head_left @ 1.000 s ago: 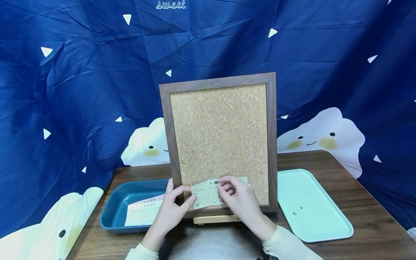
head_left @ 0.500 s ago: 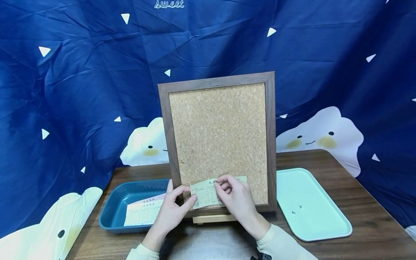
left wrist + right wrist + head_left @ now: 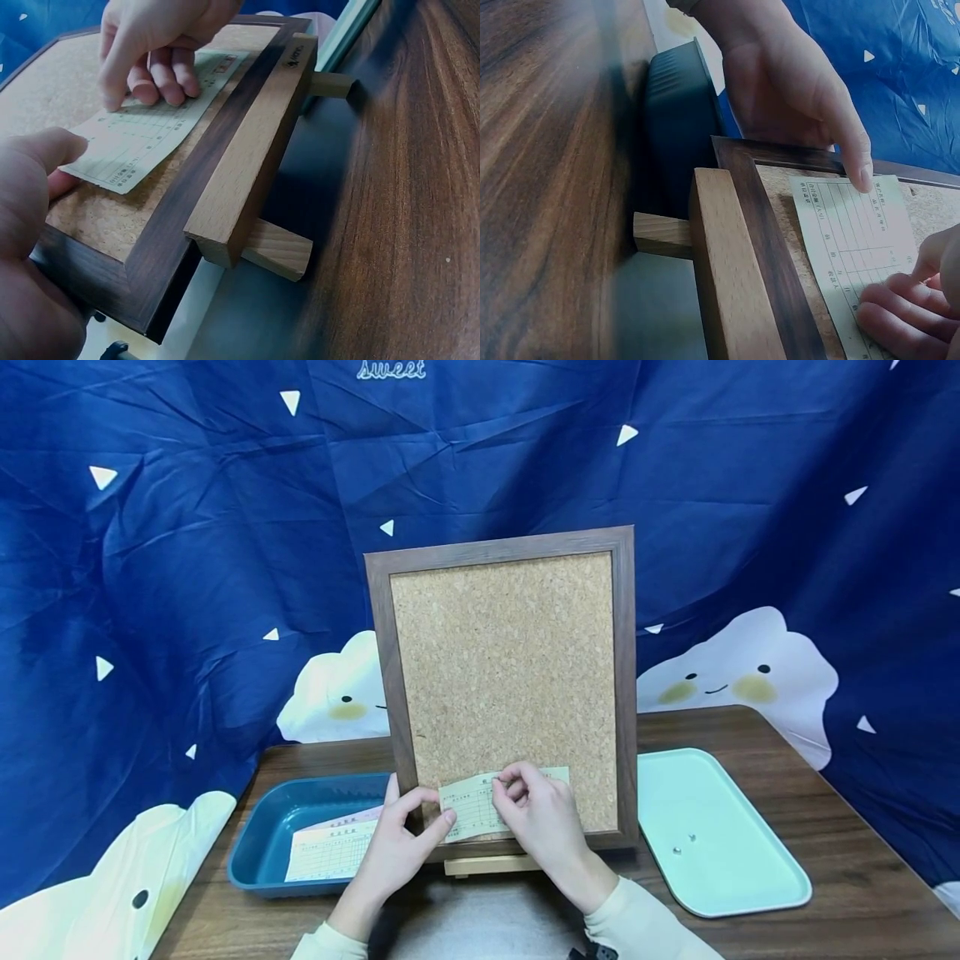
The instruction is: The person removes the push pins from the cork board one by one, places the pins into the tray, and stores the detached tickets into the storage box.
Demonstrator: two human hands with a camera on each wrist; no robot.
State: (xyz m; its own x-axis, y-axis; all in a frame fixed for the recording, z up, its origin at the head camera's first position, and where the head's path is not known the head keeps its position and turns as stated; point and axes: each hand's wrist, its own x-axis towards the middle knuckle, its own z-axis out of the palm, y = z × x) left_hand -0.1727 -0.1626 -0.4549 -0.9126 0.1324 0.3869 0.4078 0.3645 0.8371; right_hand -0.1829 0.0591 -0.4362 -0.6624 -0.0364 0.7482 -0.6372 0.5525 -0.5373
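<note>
A pale green printed receipt slip lies slightly bowed across the bottom of a brown-framed corkboard. My left hand pinches the slip's left end, thumb on its face and a finger behind, beside the frame's left edge. In the left wrist view that thumb presses the slip's corner. My right hand has thumb and index fingertips together at the slip's upper edge, pinching a small pin mostly hidden by the fingers. Its other fingers curl over the slip in the right wrist view.
A wooden easel ledge supports the board. A blue bin at left holds more printed slips, white and pink. The mint tray at right carries two small pins. A blue curtain hangs behind the table.
My right hand has shifted slightly left along the slip's top edge, its fingertips closing together there. My left hand keeps its pinch on the slip.
</note>
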